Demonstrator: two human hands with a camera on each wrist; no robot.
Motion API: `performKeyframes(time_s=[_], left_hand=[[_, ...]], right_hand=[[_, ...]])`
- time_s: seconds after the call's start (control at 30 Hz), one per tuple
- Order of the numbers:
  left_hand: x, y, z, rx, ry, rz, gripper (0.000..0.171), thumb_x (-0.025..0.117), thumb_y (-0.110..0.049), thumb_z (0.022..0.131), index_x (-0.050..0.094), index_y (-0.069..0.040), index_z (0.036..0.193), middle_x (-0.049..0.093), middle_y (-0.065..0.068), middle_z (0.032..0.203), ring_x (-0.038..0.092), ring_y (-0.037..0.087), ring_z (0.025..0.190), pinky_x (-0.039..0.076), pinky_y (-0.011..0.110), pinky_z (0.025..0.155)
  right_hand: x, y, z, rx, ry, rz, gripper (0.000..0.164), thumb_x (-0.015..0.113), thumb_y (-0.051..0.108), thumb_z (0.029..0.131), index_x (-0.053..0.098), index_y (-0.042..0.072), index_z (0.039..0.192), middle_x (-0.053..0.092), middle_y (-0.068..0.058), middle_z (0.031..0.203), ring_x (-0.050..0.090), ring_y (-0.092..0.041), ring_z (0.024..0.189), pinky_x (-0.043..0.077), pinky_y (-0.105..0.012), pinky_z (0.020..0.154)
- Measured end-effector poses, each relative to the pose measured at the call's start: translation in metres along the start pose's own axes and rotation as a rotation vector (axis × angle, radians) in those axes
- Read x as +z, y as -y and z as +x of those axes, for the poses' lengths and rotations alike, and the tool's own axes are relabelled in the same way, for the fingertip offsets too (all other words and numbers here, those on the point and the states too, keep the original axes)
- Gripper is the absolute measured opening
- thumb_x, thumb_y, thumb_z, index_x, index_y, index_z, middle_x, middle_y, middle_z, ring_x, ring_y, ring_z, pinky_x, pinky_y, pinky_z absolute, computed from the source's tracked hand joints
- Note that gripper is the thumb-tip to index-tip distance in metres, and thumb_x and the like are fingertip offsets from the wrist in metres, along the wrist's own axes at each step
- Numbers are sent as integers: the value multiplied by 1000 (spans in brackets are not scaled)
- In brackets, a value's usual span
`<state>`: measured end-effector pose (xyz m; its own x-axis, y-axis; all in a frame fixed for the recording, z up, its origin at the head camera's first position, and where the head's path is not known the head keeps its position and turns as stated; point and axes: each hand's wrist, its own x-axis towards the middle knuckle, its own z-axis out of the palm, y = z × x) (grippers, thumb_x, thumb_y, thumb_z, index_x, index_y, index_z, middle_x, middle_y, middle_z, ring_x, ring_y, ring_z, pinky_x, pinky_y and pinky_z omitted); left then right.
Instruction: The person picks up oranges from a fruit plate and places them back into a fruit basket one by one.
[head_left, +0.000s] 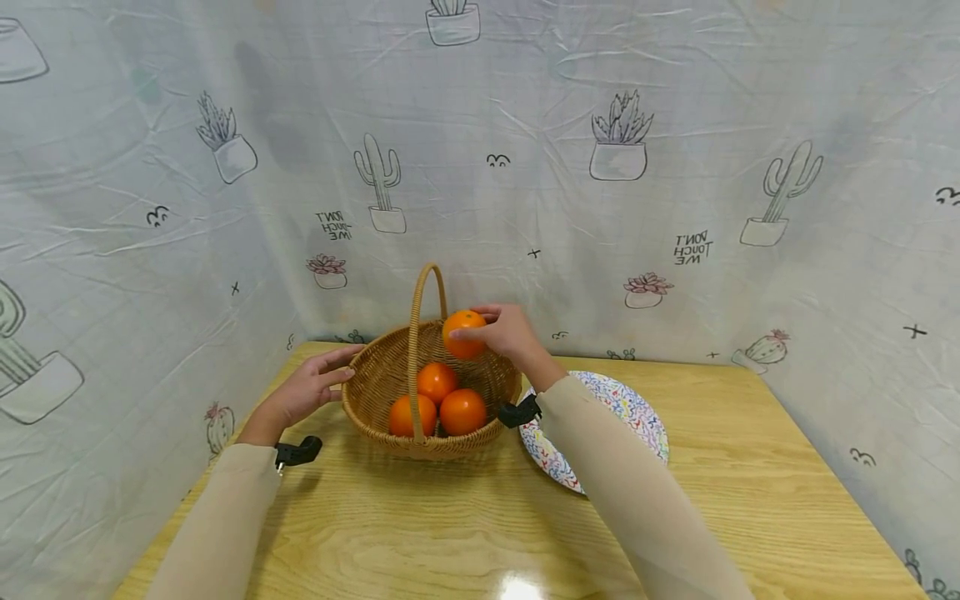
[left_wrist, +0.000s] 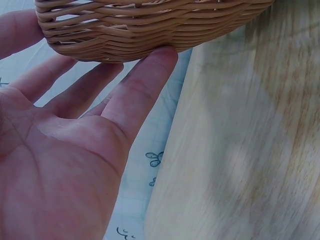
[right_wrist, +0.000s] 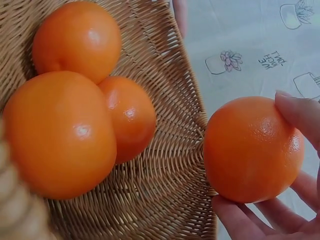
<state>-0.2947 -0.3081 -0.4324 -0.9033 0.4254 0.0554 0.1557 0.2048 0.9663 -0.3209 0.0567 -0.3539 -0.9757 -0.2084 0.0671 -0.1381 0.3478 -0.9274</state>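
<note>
My right hand (head_left: 510,333) holds an orange (head_left: 465,334) up at the back right rim of the wicker basket (head_left: 468,448). In the right wrist view, thumb and fingers grip this orange (right_wrist: 252,150) from the side. Lower in the basket lie three more oranges, a left one (head_left: 412,416), a right one (head_left: 462,412) and a rear one (head_left: 437,382). My left hand (head_left: 307,389) grips the basket's left end, its thumb against the wicker (left_wrist: 125,32) and other fingertips hidden behind it.
A round plate (head_left: 645,408) with a colourful pattern lies right of the basket, partly under my right forearm. The basket's tall arched handle (head_left: 415,350) rises over its middle. A patterned sheet (head_left: 525,208) hangs behind and beside the wooden table (head_left: 420,533).
</note>
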Motion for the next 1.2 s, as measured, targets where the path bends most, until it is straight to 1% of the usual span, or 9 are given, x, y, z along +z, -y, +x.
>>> performKeyframes(time_s=[0.27,0.43,0.57,0.7,0.8,0.87,1.07,1.1,1.2], left_hand=[[0,1,0,1,4,-10,61,50,-22,110,24,-5,163,22,25,167,60,2,123,60,31,93],[-2,2,0,4,-1,0,61,49,-23,110,24,-6,164,21,25,168,60,0,123,60,31,93],[-1,3,1,1,-7,5,61,49,-23,110,25,-6,163,21,24,168,59,1,123,60,32,94],[1,4,2,1,-9,0,61,49,-23,110,25,-7,164,21,24,168,59,1,124,59,31,94],[-4,6,8,6,1,-4,61,49,-22,110,25,-7,164,21,24,168,59,0,124,59,31,94],[-7,8,12,9,8,-2,60,49,-22,110,25,-7,164,21,24,168,59,0,124,59,31,94],[-17,12,23,17,21,21,60,49,-25,110,26,-8,164,21,23,168,58,1,125,59,31,95],[-18,12,25,18,23,21,60,49,-25,110,26,-8,164,21,23,168,58,1,125,59,31,95],[-23,14,30,23,30,16,60,49,-24,110,26,-8,163,22,23,168,58,1,126,59,31,95]], right_hand=[[5,3,10,1,-9,-7,66,90,31,80,66,10,137,70,-13,130,67,-28,115,57,-42,99],[12,3,18,-21,-7,-61,67,90,32,80,66,8,137,70,-13,131,66,-27,115,57,-37,97],[19,0,23,-46,0,-92,65,90,33,79,69,6,134,72,-12,127,67,-26,113,57,-35,94],[25,0,27,-38,-5,-117,65,92,36,76,70,8,132,73,-11,125,67,-25,112,57,-35,93],[31,-1,33,-24,-9,-124,65,92,37,76,71,9,131,72,-10,124,67,-25,111,57,-36,92],[35,-2,37,-23,-14,-110,62,92,35,76,72,9,129,73,-10,122,67,-25,109,58,-35,91],[49,-5,48,-49,-11,-84,44,90,29,79,78,11,117,77,-6,109,68,-21,98,57,-31,85],[51,-6,50,-53,-5,-76,42,90,28,80,78,11,117,77,-6,109,69,-22,98,58,-31,85],[58,-8,57,-49,-10,-56,48,90,25,80,75,9,123,75,-9,118,69,-23,103,59,-31,87]])
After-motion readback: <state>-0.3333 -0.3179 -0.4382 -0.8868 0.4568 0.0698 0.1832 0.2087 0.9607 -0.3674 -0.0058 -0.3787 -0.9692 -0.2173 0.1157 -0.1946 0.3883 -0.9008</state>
